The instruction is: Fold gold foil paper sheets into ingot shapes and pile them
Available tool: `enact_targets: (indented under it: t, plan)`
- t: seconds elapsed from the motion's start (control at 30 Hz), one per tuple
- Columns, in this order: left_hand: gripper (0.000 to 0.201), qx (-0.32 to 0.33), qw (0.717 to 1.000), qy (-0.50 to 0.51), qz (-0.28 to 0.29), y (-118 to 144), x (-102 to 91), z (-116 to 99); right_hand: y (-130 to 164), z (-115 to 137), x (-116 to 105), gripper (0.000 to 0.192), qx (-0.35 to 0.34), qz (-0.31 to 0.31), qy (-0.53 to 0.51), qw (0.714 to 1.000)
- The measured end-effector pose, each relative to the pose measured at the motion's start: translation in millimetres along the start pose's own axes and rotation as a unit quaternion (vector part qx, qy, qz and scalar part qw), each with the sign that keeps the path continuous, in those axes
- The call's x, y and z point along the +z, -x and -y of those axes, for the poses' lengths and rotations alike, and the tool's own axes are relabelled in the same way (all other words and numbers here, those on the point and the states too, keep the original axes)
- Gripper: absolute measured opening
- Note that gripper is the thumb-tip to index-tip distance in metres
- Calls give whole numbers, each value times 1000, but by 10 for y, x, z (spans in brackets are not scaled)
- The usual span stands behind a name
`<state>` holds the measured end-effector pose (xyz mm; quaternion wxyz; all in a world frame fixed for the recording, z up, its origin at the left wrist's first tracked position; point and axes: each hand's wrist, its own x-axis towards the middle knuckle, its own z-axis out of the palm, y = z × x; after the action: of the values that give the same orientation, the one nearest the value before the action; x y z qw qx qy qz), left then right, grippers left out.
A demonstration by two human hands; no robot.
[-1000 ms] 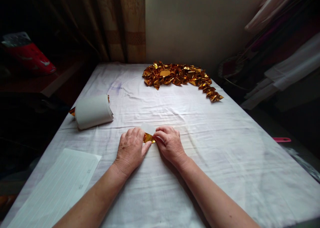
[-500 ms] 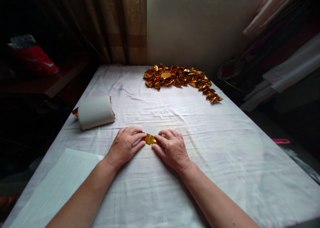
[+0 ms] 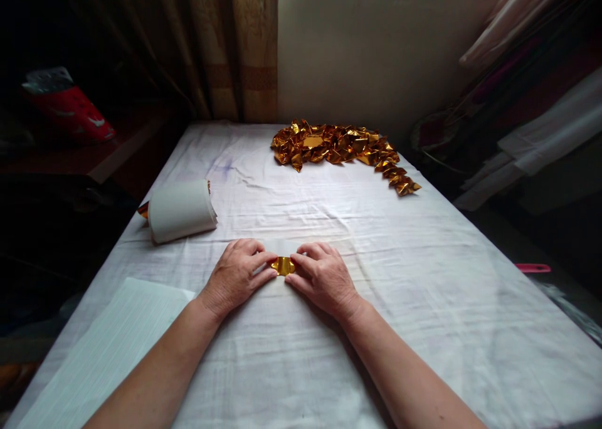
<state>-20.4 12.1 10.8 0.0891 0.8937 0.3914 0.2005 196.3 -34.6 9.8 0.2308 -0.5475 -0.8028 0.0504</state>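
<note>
Near the person, a lined sheet (image 3: pixel 108 347) lies on the counter (image 3: pixel 423 303). The left hand (image 3: pixel 235 275) and right hand (image 3: pixel 322 277) are close together, fingertips pinching the gold foil (image 3: pixel 283 265) flat on the cloth. It looks thin, light and easy to crease; better hold its edges. Farther: a paper roll (image 3: pixel 181 211), then a foil pile (image 3: pixel 338 147).
</note>
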Motion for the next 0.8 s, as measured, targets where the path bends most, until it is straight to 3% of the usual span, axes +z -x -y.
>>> enact_targets:
  t: [0.6,0.8]
  plan:
    - [30,-11,1000,-14,-19,-19,50,-78,6,-87,0,24,-27,0,-11,1000]
    - [33,-3,1000,-7,-19,-27,67,-100,21,-167,67,8,32,-32,-61,997]
